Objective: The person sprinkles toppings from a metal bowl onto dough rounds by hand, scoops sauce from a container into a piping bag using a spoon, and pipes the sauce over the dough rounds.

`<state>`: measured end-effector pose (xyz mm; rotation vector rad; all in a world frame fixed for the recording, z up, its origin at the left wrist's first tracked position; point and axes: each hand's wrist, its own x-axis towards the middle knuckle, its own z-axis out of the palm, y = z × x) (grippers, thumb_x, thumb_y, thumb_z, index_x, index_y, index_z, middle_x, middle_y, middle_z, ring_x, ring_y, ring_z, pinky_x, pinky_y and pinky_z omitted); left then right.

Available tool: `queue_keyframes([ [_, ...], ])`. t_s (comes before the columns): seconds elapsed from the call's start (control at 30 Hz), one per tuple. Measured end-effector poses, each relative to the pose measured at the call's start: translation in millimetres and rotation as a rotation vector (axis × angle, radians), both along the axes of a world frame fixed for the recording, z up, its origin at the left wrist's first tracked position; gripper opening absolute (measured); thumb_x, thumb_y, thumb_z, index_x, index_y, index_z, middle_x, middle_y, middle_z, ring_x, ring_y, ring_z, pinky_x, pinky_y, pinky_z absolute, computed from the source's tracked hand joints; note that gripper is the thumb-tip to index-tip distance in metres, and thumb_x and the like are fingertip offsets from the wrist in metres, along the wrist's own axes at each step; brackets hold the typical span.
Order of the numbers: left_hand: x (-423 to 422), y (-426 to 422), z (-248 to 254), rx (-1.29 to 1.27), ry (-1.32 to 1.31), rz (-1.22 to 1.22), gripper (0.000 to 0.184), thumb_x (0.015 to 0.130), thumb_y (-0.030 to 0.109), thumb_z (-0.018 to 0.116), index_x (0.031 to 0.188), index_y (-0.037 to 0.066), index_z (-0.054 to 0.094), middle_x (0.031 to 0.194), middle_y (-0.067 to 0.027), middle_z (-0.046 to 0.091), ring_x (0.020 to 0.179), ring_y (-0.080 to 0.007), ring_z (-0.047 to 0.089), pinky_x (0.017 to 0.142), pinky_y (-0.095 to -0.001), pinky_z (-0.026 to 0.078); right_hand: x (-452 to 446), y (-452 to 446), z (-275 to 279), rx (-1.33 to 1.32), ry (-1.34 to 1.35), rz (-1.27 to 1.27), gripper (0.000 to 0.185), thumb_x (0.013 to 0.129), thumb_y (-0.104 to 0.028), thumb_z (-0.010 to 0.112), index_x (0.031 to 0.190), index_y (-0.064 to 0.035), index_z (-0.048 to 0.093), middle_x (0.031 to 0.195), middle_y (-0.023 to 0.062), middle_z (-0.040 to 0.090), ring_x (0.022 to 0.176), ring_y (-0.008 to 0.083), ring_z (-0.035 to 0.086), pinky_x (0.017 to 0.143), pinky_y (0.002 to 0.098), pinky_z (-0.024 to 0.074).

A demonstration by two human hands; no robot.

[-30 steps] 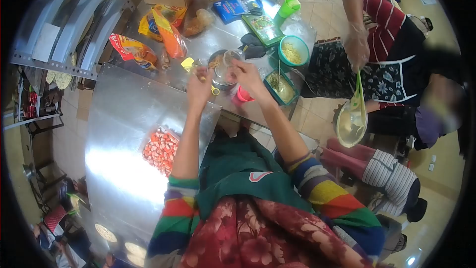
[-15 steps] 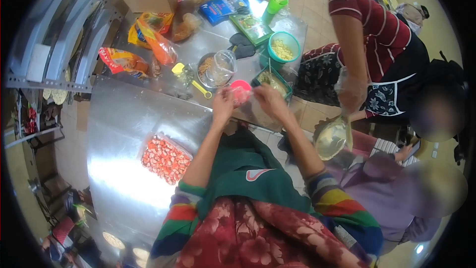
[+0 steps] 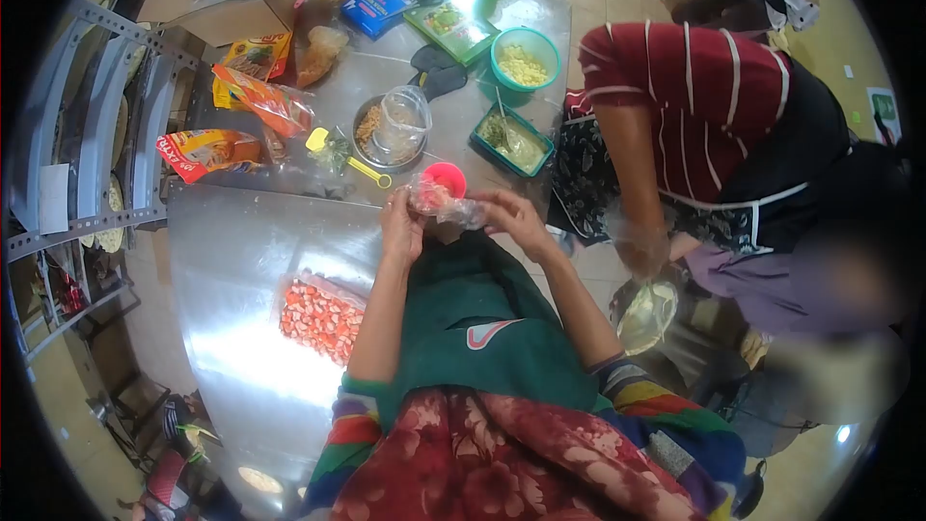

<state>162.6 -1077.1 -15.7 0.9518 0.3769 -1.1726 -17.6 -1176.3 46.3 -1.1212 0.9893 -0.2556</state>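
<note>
My left hand [image 3: 401, 225] pinches a small clear plastic bag [image 3: 467, 213] near my apron, with something pale and pinkish seen through it. The fingers of my right hand [image 3: 521, 222] are closed on the bag's other end. Just beyond the bag is a bright pink cup [image 3: 447, 175], partly covered by the plastic. Beside it lies a yellow measuring spoon [image 3: 368, 173]. Further off stands a metal bowl [image 3: 363, 150] of brown crumbs with a clear plastic cup [image 3: 400, 125] in it. To the left, a tray [image 3: 321, 316] holds chopped red-and-white pieces.
A green container [image 3: 485, 156] with a spoon and a teal bowl [image 3: 555, 77] of yellow pieces stand at the right. Food packets [image 3: 214, 152] lie at the left. A person in a striped top [image 3: 694, 106] works close on my right beside a bowl of cream [image 3: 648, 316].
Both hands have drawn the plastic bag closer to me, and the right hand has come lower. My view has shifted. The co-worker's arm has moved down and left.
</note>
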Motion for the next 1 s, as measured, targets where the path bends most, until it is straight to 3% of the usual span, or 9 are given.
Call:
queue_keyframes([
  [0.07,-1,-4,-3,0.008,-0.103,-0.026,0.017,0.093,0.016,0.057,0.105,0.005,0.052,0.095,-0.0055,0.062,0.084,-0.014,0.062,0.069,-0.026,0.052,10,-9,4,-0.017,0.071,-0.047,0.041,0.09,-0.03,0.064,0.122,-0.0052,0.056,0.107,0.0047,0.063,0.088,0.0123,0.058,0.071,0.0276,0.0487],
  [0.3,-10,-24,16,0.057,-0.311,-0.098,0.02,0.09,0.016,0.062,0.103,0.005,0.051,0.091,-0.005,0.062,0.073,-0.0082,0.058,0.057,-0.0208,0.046,54,-2,12,-0.627,0.233,0.243,0.055,0.081,-0.039,0.07,0.119,-0.0022,0.056,0.093,0.0151,0.065,0.076,0.0214,0.061,0.07,0.0351,0.0493],
  [0.33,-9,-24,14,0.048,-0.296,-0.1,0.02,0.09,0.015,0.062,0.103,0.005,0.051,0.09,-0.0049,0.062,0.073,-0.0079,0.057,0.055,-0.0207,0.045,56,-2,9,-0.595,0.195,0.211,0.046,0.082,-0.035,0.068,0.112,-0.001,0.058,0.088,0.0153,0.065,0.07,0.0251,0.06,0.068,0.0372,0.0486],
  [0.43,-4,-23,23,0.045,-0.298,-0.125,0.022,0.089,0.014,0.064,0.104,0.005,0.052,0.087,-0.0036,0.062,0.07,-0.0071,0.056,0.053,-0.0209,0.044,55,-9,5,-0.58,0.362,0.283,0.036,0.085,-0.029,0.065,0.106,-0.0002,0.06,0.081,0.0126,0.065,0.067,0.0218,0.059,0.066,0.0355,0.0473],
  [0.57,11,-17,65,0.063,-0.386,-0.335,0.027,0.086,0.011,0.066,0.108,0.004,0.053,0.08,-0.0018,0.061,0.065,-0.0058,0.053,0.053,-0.0205,0.042,48,-17,-18,-0.404,0.178,0.082,0.022,0.09,-0.021,0.059,0.095,0.0005,0.061,0.073,0.0053,0.061,0.065,0.0138,0.056,0.06,0.0294,0.044],
  [0.67,29,0,56,0.061,-0.66,-0.651,0.034,0.083,0.012,0.069,0.113,0.006,0.056,0.079,0.0015,0.059,0.066,-0.0048,0.053,0.057,-0.0177,0.042,46,-29,-18,-0.094,-0.066,-0.132,0.014,0.094,-0.016,0.053,0.092,-0.0033,0.058,0.076,-0.0014,0.057,0.062,0.0066,0.05,0.056,0.0216,0.0397],
  [0.77,35,8,61,0.299,-0.953,-0.898,0.027,0.083,0.011,0.068,0.109,0.005,0.061,0.077,0.0033,0.058,0.067,-0.0046,0.053,0.059,-0.0173,0.041,45,-36,-1,0.24,-0.062,-0.199,0.01,0.095,-0.016,0.052,0.097,-0.0062,0.056,0.08,-0.002,0.056,0.065,0.0055,0.049,0.058,0.0204,0.042],
  [0.87,39,16,50,0.412,-0.992,-0.822,0.019,0.086,0.011,0.065,0.104,0.004,0.063,0.082,0.0018,0.059,0.07,-0.0052,0.054,0.062,-0.0205,0.046,39,-38,4,0.357,-0.174,-0.231,0.011,0.095,-0.019,0.055,0.1,-0.0092,0.055,0.087,-0.0013,0.059,0.077,0.0081,0.057,0.068,0.024,0.0484],
  [1.0,36,22,33,0.163,-0.41,-0.416,0.022,0.091,0.015,0.061,0.111,0.005,0.06,0.096,-0.0026,0.062,0.085,-0.0096,0.06,0.073,-0.0263,0.052,24,-37,-8,0.498,-0.333,-0.256,0.013,0.094,-0.019,0.056,0.102,-0.0089,0.056,0.096,0.0016,0.061,0.088,0.0122,0.061,0.079,0.0307,0.0516],
])
